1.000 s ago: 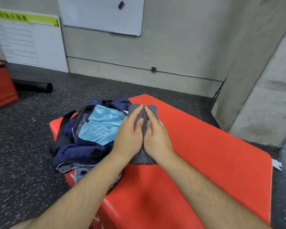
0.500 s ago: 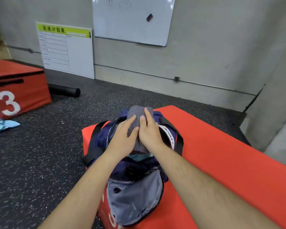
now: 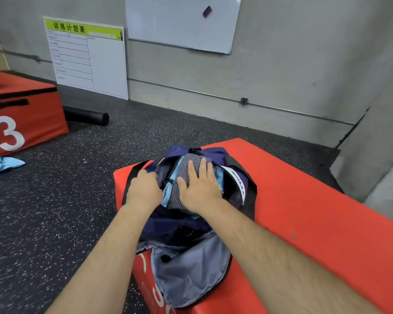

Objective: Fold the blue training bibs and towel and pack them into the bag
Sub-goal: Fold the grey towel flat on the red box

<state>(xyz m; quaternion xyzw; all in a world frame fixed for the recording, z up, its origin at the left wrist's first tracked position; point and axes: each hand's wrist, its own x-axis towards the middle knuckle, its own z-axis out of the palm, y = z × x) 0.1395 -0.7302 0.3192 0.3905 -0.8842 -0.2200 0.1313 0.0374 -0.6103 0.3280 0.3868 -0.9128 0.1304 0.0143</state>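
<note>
Step in hand: seating the folded towel (image 3: 187,167) in the mouth of the bag (image 3: 186,225), on top of the blue bibs (image 3: 168,193).
Where the towel is: grey and striped, inside the bag's opening. Pale blue cloth shows at its 9 o'clock and 3 o'clock edges.
Right grip (image 3: 200,189): a bare hand laid flat with the fingers straight, pressing down on the towel and clasping nothing.
Left grip (image 3: 144,189): at 9 o'clock of the opening, with the fingers curled over the bag's rim, which it appears to hold open.
Doing it well: keep the right palm broad and push straight down so the fold does not spring apart. Draw the rim out toward 9 o'clock to widen the mouth. Tuck the corner at 12 o'clock under the rim before letting go.
Risk: the bag sits at the 9 o'clock corner of the red box (image 3: 304,200), and a hard sideways shove might slide it off.
Flap (image 3: 191,275): grey-lined and hanging open at 6 o'clock over the box's edge. It looks clear of the packing.
Hidden: the left fingertips, the bag's depth and the number of bibs under the towel.
Unclear: a pale blue cloth (image 3: 0,166) lies on the floor (image 3: 55,211) at 9 o'clock, cut off by the frame. It may be another bib not yet packed, but I cannot tell.
</note>
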